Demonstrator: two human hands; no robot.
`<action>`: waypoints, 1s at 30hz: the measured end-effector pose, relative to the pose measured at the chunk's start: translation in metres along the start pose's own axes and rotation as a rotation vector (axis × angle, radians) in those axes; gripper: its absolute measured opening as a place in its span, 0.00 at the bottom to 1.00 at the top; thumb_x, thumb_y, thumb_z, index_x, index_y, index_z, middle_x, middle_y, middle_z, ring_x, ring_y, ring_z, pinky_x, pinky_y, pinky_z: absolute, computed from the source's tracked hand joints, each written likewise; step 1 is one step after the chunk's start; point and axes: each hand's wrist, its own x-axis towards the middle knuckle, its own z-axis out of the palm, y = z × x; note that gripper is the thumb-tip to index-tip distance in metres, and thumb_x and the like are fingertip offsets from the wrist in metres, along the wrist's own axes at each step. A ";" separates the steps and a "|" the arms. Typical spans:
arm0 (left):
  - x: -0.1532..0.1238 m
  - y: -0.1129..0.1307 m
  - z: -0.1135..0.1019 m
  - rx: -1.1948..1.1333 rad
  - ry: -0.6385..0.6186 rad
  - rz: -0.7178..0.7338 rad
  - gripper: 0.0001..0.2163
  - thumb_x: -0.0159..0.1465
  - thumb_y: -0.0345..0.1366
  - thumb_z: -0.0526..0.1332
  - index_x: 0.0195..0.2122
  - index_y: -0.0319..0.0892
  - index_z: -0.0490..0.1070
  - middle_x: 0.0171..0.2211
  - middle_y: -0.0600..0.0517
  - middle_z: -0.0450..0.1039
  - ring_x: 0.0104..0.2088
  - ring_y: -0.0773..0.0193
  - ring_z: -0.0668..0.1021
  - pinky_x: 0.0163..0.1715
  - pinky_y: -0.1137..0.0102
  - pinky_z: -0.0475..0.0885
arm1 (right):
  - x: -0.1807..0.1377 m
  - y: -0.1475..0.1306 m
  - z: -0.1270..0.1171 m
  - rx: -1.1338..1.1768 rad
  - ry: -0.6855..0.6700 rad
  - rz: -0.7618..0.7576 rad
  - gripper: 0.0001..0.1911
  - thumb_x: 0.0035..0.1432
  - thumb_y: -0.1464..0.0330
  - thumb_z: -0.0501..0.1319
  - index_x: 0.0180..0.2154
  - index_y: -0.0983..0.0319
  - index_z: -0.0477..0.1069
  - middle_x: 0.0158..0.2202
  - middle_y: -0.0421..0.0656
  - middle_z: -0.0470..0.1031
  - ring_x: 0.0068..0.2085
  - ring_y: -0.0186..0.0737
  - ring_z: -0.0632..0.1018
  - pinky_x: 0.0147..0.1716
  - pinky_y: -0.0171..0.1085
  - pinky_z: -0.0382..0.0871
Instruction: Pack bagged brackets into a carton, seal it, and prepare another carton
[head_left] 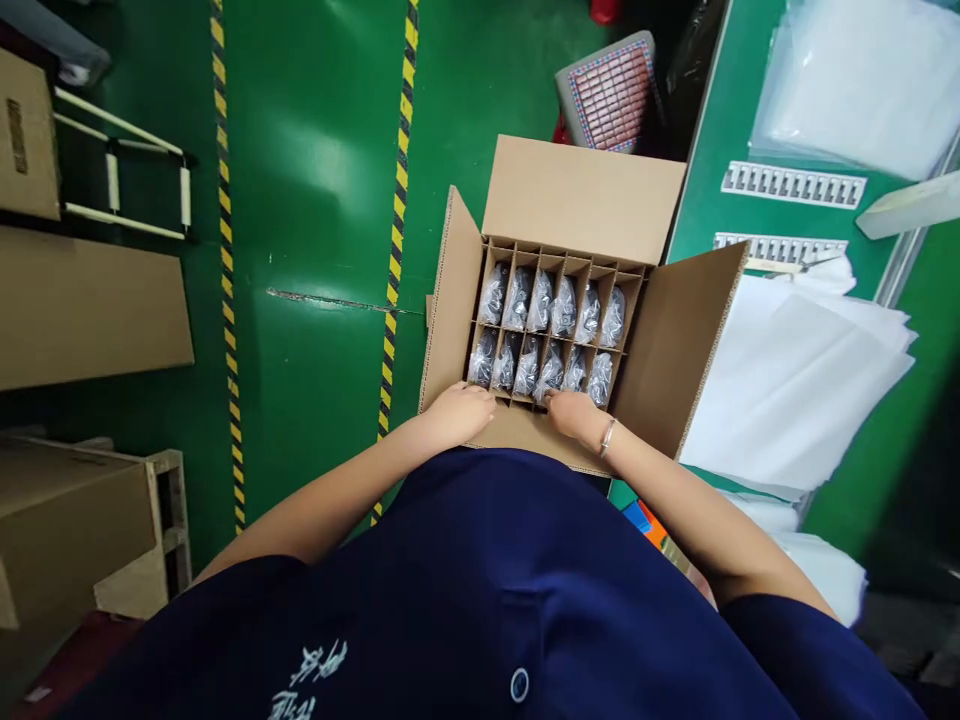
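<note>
Open cardboard carton (454,310) with twelve bagged items (563,305), two bare hands at its near side

Head view. Carton: one, flaps spread, standing directly before the wearer. Cardboard dividers (555,336) part it into two rows of six cells. Contents: twelve dark items in clear plastic bags, one per cell.

Left hand (461,412): at the carton's near left corner, fingers laid over the edge; whether it grips the cardboard cannot be told. Right hand (574,412): fingers curled, tips touching the fourth bag from the left (550,370) in the near row; whether they are closed on it cannot be told. Bracelet (607,438): one, on the right wrist.

Right of carton: green table (757,230) bearing white sheets (795,390), two pale slotted strips (793,185) and a stack of clear plastic (855,90).

Beyond carton: grey stool (564,92) with a red-brown patterned seat pad (611,95).

Left of carton: green floor (315,200), two lines of yellow-black tape (401,190); farther left, more cardboard boxes (90,305).
</note>
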 end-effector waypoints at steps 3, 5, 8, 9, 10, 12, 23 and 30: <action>-0.042 -0.011 -0.006 -0.033 0.221 -0.013 0.09 0.65 0.28 0.56 0.42 0.38 0.75 0.42 0.43 0.78 0.48 0.55 0.78 0.55 0.57 0.66 | 0.002 -0.008 -0.004 -0.056 0.034 -0.067 0.25 0.64 0.74 0.46 0.62 0.63 0.61 0.68 0.48 0.51 0.57 0.51 0.69 0.49 0.45 0.70; -0.061 -0.015 -0.004 -0.050 0.354 0.019 0.13 0.65 0.27 0.53 0.47 0.41 0.74 0.46 0.45 0.77 0.50 0.57 0.77 0.61 0.53 0.61 | 0.006 -0.014 -0.006 -0.095 0.013 -0.077 0.27 0.62 0.77 0.46 0.62 0.62 0.61 0.69 0.46 0.49 0.56 0.52 0.70 0.46 0.46 0.71; -0.075 -0.021 0.006 -0.073 0.465 -0.028 0.17 0.66 0.27 0.50 0.51 0.45 0.73 0.51 0.46 0.75 0.55 0.57 0.74 0.64 0.47 0.53 | 0.015 -0.024 -0.011 -0.141 -0.015 -0.095 0.27 0.60 0.78 0.47 0.58 0.63 0.66 0.66 0.48 0.57 0.53 0.52 0.72 0.45 0.45 0.71; -0.076 -0.024 0.011 -0.087 0.476 -0.058 0.17 0.66 0.27 0.50 0.50 0.45 0.74 0.51 0.46 0.75 0.55 0.56 0.74 0.64 0.46 0.52 | 0.018 -0.027 -0.013 -0.151 -0.010 -0.111 0.26 0.60 0.78 0.47 0.58 0.63 0.67 0.65 0.49 0.59 0.53 0.51 0.72 0.46 0.45 0.71; -0.076 -0.027 0.015 -0.106 0.479 -0.084 0.17 0.66 0.27 0.50 0.50 0.45 0.74 0.51 0.47 0.76 0.55 0.56 0.74 0.64 0.46 0.53 | 0.021 -0.031 -0.015 -0.160 -0.001 -0.128 0.26 0.61 0.77 0.46 0.58 0.63 0.66 0.66 0.49 0.58 0.54 0.50 0.71 0.46 0.44 0.70; -0.074 -0.034 0.024 -0.152 0.483 -0.107 0.17 0.66 0.27 0.50 0.49 0.46 0.75 0.50 0.48 0.77 0.55 0.57 0.74 0.63 0.50 0.57 | 0.027 -0.039 -0.019 -0.178 0.013 -0.150 0.26 0.62 0.76 0.46 0.60 0.64 0.63 0.68 0.49 0.53 0.56 0.50 0.70 0.48 0.44 0.70; -0.068 -0.041 0.035 -0.205 0.517 -0.071 0.17 0.67 0.29 0.50 0.49 0.45 0.75 0.49 0.49 0.77 0.55 0.60 0.73 0.59 0.60 0.61 | 0.063 -0.081 -0.024 -0.205 0.066 -0.218 0.26 0.64 0.75 0.44 0.62 0.67 0.59 0.70 0.50 0.45 0.57 0.51 0.69 0.49 0.45 0.70; -0.067 -0.045 0.036 -0.160 0.599 -0.005 0.15 0.68 0.29 0.50 0.47 0.43 0.76 0.48 0.49 0.78 0.54 0.58 0.74 0.55 0.61 0.65 | 0.032 -0.092 -0.039 -0.104 0.095 -0.341 0.19 0.64 0.73 0.50 0.55 0.64 0.69 0.58 0.50 0.70 0.49 0.45 0.76 0.46 0.39 0.71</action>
